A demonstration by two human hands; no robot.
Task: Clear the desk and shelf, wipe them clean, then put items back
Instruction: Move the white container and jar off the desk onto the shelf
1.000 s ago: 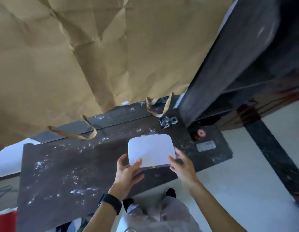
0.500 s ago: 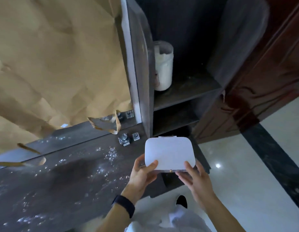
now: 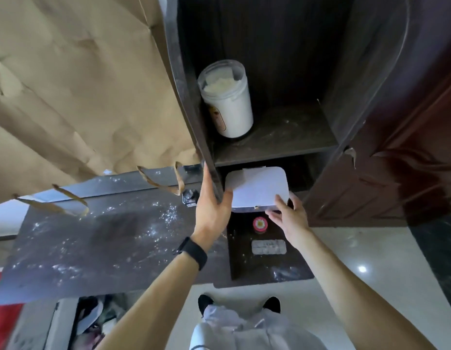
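Observation:
A flat white box [image 3: 259,188] with rounded corners sits half inside the lower compartment of the dark shelf [image 3: 274,145], above the desk's right end. My left hand [image 3: 211,208] is at the box's left corner. Its thumb presses on the box and its fingers stretch up along the shelf's side panel. My right hand [image 3: 287,215] holds the box's near right edge from below. The dark desk [image 3: 105,243] is dusted with white powder.
An open white jar [image 3: 228,104] of powder stands on the upper shelf. A small red-lidded pot [image 3: 259,223] and a blister pack [image 3: 268,247] lie on the desk under the box. Small metal parts [image 3: 190,197] sit by the panel. Crumpled brown paper [image 3: 75,84] covers the wall.
Both hands carried the white box from above the desk forward and right, into the mouth of the lower shelf compartment. My view tilted up toward the shelf.

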